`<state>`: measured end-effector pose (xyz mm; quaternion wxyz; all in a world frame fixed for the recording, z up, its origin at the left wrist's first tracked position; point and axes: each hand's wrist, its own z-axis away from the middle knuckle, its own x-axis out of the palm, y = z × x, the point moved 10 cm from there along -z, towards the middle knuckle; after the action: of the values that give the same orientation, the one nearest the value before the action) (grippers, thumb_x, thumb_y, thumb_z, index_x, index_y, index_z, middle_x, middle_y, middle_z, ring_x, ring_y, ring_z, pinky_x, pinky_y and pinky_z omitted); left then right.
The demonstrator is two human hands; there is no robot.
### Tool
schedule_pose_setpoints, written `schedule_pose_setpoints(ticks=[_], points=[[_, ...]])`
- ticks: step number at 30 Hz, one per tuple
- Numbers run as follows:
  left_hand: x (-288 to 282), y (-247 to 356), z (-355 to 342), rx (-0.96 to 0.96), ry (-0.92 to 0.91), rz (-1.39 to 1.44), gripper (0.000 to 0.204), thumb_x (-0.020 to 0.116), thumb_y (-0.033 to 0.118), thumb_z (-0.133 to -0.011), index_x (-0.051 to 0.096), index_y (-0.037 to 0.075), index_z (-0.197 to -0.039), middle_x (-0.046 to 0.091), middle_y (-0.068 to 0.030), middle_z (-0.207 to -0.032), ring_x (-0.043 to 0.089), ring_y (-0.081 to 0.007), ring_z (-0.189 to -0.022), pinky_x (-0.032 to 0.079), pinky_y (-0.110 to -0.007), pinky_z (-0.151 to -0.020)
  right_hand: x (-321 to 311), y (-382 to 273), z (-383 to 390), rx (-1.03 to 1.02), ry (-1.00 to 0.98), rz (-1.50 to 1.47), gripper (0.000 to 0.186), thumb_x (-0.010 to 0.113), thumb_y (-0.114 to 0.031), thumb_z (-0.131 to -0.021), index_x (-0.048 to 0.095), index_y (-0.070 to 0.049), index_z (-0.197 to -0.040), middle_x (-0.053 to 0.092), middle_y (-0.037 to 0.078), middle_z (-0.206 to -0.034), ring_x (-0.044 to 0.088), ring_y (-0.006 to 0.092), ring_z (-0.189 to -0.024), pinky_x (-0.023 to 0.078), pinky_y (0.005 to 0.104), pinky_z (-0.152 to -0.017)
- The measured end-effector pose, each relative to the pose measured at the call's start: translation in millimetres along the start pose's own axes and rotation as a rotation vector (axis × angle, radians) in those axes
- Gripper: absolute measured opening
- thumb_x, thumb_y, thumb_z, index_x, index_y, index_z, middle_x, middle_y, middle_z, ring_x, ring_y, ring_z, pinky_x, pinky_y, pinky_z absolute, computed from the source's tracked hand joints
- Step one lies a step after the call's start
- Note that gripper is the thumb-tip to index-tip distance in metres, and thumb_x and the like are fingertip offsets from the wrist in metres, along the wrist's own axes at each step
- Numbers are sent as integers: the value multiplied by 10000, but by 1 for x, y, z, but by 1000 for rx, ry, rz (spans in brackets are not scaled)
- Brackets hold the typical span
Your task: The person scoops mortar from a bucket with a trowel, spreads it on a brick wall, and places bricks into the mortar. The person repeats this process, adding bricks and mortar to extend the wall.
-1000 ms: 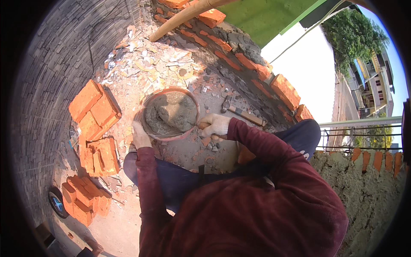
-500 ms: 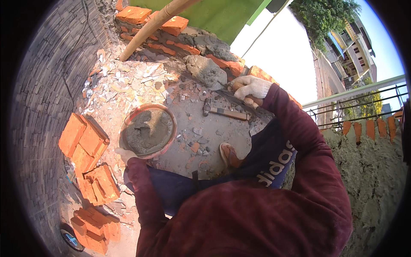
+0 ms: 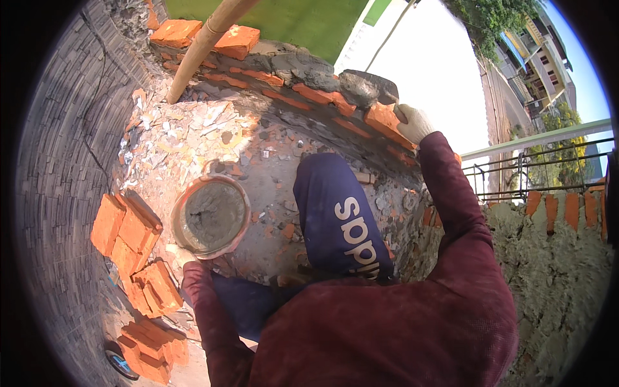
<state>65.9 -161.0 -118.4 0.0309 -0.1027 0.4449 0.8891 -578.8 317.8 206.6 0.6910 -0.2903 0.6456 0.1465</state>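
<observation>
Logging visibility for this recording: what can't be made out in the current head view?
Head view:
Trowel: handle covered by the right hand.
Left hand: grip on the bucket too small to tell.
Wooden handle: other end behind the raised knee.
Black disc: partly hidden by stacked bricks.

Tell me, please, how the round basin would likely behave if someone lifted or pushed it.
The round basin would probably feel heavy, since wet-looking grey mortar lies across its inside. It may drag rather than glide, given the rubble strewn nearby. Tilted, it could spill, as its top is open.
</observation>
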Motion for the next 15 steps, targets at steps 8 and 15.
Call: schedule_pose_setpoints(ticks=[8, 15], points=[[-22, 15, -17, 111, 40, -63, 996, 255, 798, -994, 457, -16, -1530, 524, -174, -1517, 526, -324, -1353, 423, -435, -1118, -28, -9, 41, 52, 139, -62, 302, 633, -240, -865, 661, -18, -1068, 685, 155, -789, 676, 328, -725, 516, 429, -652], [0, 22, -10, 117, 27, -61, 990, 260, 794, -996, 452, -15, -1534, 521, -175, -1520, 527, -323, -1353, 423, -433, -1118, 10, -5, 24, 121, -372, -254, 202, 641, -149, -881, 690, -87, -1068, 621, 67, -899, 622, 228, -818, 498, 390, -691]])
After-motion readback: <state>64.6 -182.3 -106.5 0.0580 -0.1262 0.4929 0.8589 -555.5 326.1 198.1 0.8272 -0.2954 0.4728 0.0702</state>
